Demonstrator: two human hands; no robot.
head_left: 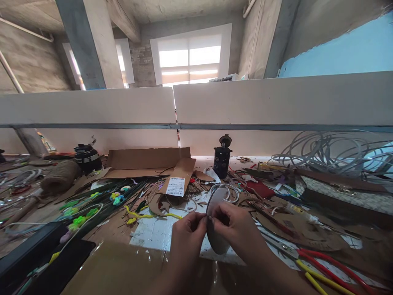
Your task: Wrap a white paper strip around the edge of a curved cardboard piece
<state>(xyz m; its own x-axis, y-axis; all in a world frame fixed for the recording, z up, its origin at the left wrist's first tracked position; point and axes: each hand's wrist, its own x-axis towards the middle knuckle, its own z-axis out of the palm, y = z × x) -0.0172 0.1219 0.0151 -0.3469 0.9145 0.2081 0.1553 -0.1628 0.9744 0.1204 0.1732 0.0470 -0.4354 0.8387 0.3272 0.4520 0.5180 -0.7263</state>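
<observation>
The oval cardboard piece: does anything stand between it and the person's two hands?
No. The left hand and right hand both pinch the oval cardboard piece directly; nothing visible lies between.

Two hands, left (187, 233) and right (238, 229), were at one grey oval (215, 221). One black bottle (222, 159), one twine roll (59, 177), one open carton (150, 162) and two windows (190, 55) were in view.
</observation>
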